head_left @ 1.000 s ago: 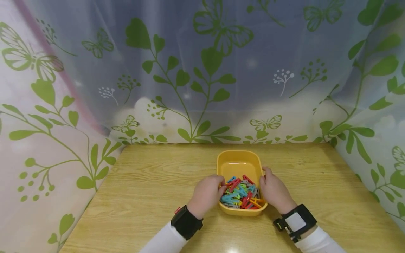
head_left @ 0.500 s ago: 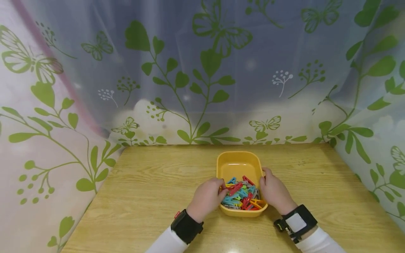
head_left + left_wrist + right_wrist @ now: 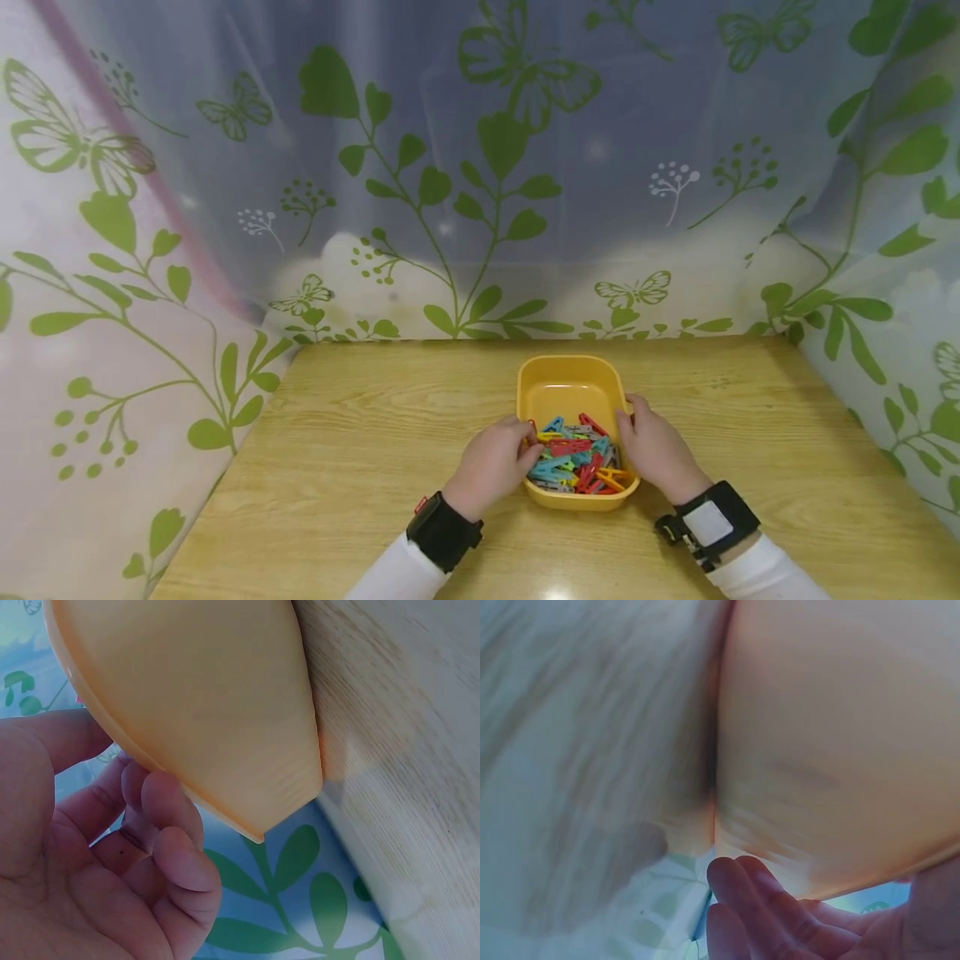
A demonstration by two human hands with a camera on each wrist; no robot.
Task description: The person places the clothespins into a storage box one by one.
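Note:
A yellow rectangular box stands on the table, its near half heaped with small plastic clothespins in red, blue, green, yellow, orange and grey. My left hand is at the box's left rim, thumb and forefinger bent over it. A bit of a red clothespin sticks out at those fingertips; most of it is hidden. In the left wrist view the other fingers curl outside the wall. My right hand grips the right rim, thumb on top, with its fingers along the outer wall. Another red clothespin lies on the heap.
The wooden table spreads out on both sides of the box. Curtains printed with green leaves and butterflies stand along the back, left and right. Each wrist carries a black strap.
The red clothespin on the heap has turned to lie more level and shifted right. A red tip now shows at my left fingertips. My right hand keeps its grip on the rim.

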